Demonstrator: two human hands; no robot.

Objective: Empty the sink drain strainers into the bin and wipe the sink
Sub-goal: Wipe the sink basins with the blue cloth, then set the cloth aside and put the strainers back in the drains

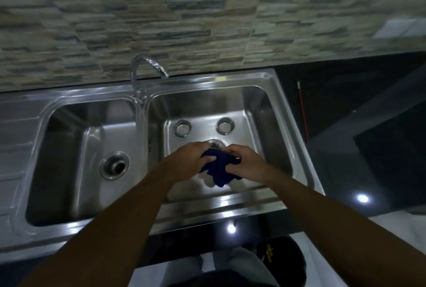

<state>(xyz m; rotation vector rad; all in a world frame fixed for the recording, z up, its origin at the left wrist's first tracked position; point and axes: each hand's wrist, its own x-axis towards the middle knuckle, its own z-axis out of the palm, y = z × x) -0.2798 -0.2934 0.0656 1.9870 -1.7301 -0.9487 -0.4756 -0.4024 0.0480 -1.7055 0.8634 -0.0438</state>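
Stone-patterned wall tiles run behind a black table with a stainless steel double sink set into it. The view looks down from head height, and the picture is slightly blurred. A curved chrome tap rises from the back rim, between the two basins.

Both of the person's bare forearms reach in from the bottom edge to the right basin. The left hand and right hand meet over the middle of that basin, and the fingers of both are curled and clamped on a bunched dark blue cloth held between them.

Just behind the hands, the right drain shows only its far rim. Further back on the same basin floor sit two round metal strainers, one to the left and one to the right, well apart from each other.

The left basin holds only its own drain, whose dark hole shows.

A thin red rod lies on the table to the right of the sink. Below the table's front edge, near the person's legs, is a dark round container; whether it is the bin cannot be told.
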